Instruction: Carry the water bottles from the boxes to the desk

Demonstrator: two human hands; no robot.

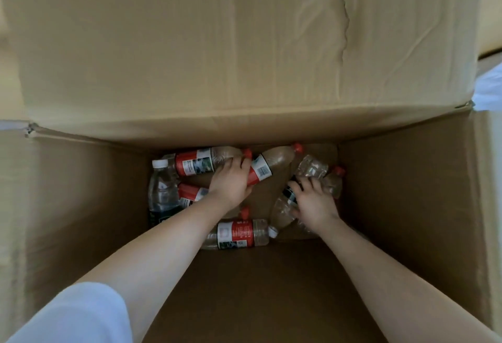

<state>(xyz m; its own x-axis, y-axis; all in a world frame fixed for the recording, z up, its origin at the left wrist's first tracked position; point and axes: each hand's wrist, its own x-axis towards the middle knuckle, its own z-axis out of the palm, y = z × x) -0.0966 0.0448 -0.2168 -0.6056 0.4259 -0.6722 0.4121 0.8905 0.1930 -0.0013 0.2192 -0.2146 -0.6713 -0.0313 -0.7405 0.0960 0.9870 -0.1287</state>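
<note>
View straight down into a large open cardboard box (407, 207). At the lower left of the frame is a white sleeve (76, 313). From there and from the lower right, two bare forearms reach up the frame to the box floor.

Water bottles lie on their sides in the centre of the frame. Nearest, low centre, is a bottle with a red-and-white label (239, 234), lying crosswise between the two forearms.

The right hand (313, 203), right of centre, is curled round a clear bottle (282, 208) with a dark label band, lying diagonally. Just beyond its fingers are a crumpled clear bottle (312, 169) and a red-capped bottle (335, 182).

At the left stands or leans a white-capped bottle (163, 193) with a dark label. A partly hidden red-label bottle (190, 193) lies beside it, under the left forearm.

The left hand (231, 182), centre, has its fingers curled over the neck of the far red-label bottle (195, 165). Its thumb side touches a barcode-labelled bottle (271, 165).

Farthest, filling the upper frame, a creased box flap (244, 44) stands open.
</note>
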